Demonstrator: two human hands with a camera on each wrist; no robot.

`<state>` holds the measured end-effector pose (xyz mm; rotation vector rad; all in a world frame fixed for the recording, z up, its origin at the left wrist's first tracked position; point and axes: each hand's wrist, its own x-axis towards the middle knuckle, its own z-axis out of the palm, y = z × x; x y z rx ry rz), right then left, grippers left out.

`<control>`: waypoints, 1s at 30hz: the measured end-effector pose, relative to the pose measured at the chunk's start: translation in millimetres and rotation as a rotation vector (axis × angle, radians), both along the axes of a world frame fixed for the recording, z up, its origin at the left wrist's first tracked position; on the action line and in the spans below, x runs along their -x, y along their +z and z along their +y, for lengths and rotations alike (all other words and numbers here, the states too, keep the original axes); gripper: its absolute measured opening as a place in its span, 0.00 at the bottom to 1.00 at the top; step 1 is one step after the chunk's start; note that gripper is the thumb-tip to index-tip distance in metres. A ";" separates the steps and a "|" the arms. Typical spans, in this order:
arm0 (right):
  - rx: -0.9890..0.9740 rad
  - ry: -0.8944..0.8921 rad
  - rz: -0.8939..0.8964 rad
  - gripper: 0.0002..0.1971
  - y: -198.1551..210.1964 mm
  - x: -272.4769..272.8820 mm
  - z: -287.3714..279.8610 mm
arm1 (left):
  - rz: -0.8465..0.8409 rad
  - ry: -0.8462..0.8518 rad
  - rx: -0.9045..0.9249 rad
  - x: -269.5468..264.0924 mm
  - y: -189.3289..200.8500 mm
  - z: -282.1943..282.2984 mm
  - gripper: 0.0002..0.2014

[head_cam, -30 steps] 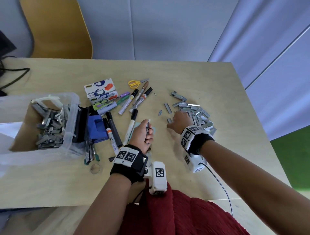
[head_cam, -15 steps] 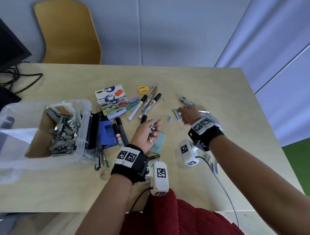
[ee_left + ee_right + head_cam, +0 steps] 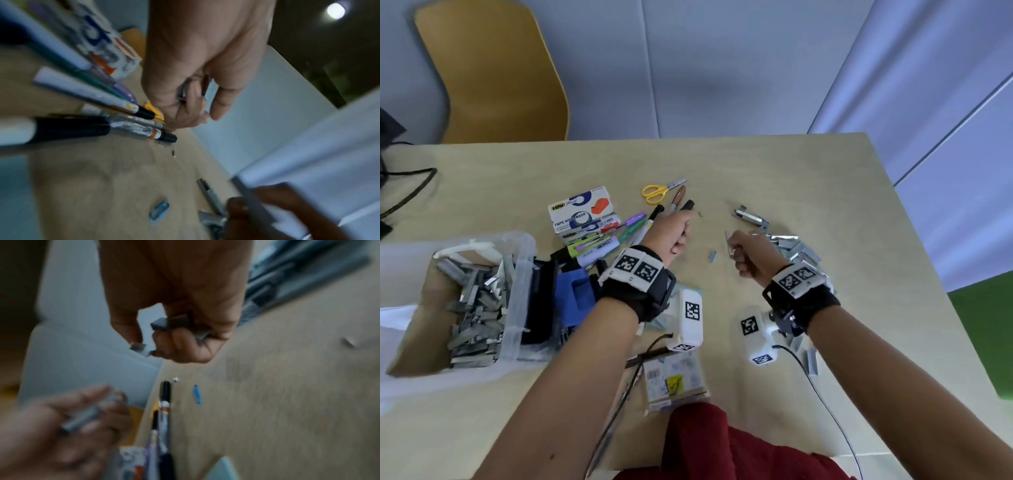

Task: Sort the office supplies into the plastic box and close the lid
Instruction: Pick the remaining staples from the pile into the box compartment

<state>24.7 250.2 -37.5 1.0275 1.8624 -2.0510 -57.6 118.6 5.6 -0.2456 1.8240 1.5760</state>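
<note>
The clear plastic box (image 3: pixel 518 270) stands open at the left, with grey staple strips (image 3: pixel 472 308) heaped inside. My left hand (image 3: pixel 679 233) hovers over the marker tips, fingers curled round a few staple strips (image 3: pixel 183 95). My right hand (image 3: pixel 738 253) is a short way to its right, above the table, gripping staple strips (image 3: pixel 161 325) in a fist. More loose staple strips (image 3: pixel 791 250) lie piled just behind the right hand. A small blue paper clip (image 3: pixel 713 255) lies on the table between the hands.
Markers and highlighters (image 3: pixel 606 245), yellow scissors (image 3: pixel 654 192) and stacked tape dispenser boxes (image 3: pixel 582 212) lie left of the hands. A blue and black item (image 3: pixel 571 291) sits against the box. A plastic packet (image 3: pixel 674 380) lies at the near edge. A chair (image 3: pixel 493 75) stands behind the table.
My right hand has left the staple pile with strips in its grip and come up off the table. My left hand has moved forward over the marker tips, still holding its strips.
</note>
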 end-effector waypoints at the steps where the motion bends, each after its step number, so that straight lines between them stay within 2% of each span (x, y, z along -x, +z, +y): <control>1: 0.220 -0.071 0.049 0.15 5.1 -9.2 0.7 | 0.099 -0.053 0.128 4.1 -2.6 8.3 0.08; 2: 0.371 -0.109 0.097 0.13 10.0 -17.7 1.9 | 0.216 -0.113 0.257 7.6 -6.2 17.4 0.08; 4: 0.487 -0.136 0.157 0.12 15.8 -31.3 5.7 | 0.399 -0.166 0.437 15.3 -18.1 32.4 0.12; 8: 0.430 -0.110 0.168 0.10 21.9 -52.3 14.2 | 0.424 -0.157 0.550 20.1 -33.6 50.6 0.16; 14: 0.302 -0.155 0.153 0.07 21.1 -67.1 35.3 | 0.536 -0.363 0.755 40.3 -50.2 66.7 0.13; 18: -0.018 -0.174 0.107 0.14 23.6 -55.1 53.6 | 0.570 -0.475 0.796 53.2 -59.0 73.8 0.12; 20: -0.226 -0.113 0.088 0.16 26.2 -40.2 63.8 | 0.587 -0.533 0.849 55.7 -59.6 75.9 0.13; 23: -0.582 0.060 0.021 0.16 26.8 -6.5 75.3 | 0.624 -0.584 0.891 60.1 -61.6 77.0 0.12; 26: -0.853 0.293 -0.081 0.03 26.1 25.4 76.6 | 0.652 -0.615 0.913 58.2 -58.0 75.7 0.14; 30: -1.068 0.554 -0.216 0.09 19.1 49.4 70.6 | 0.681 -0.607 0.834 48.9 -47.9 65.8 0.12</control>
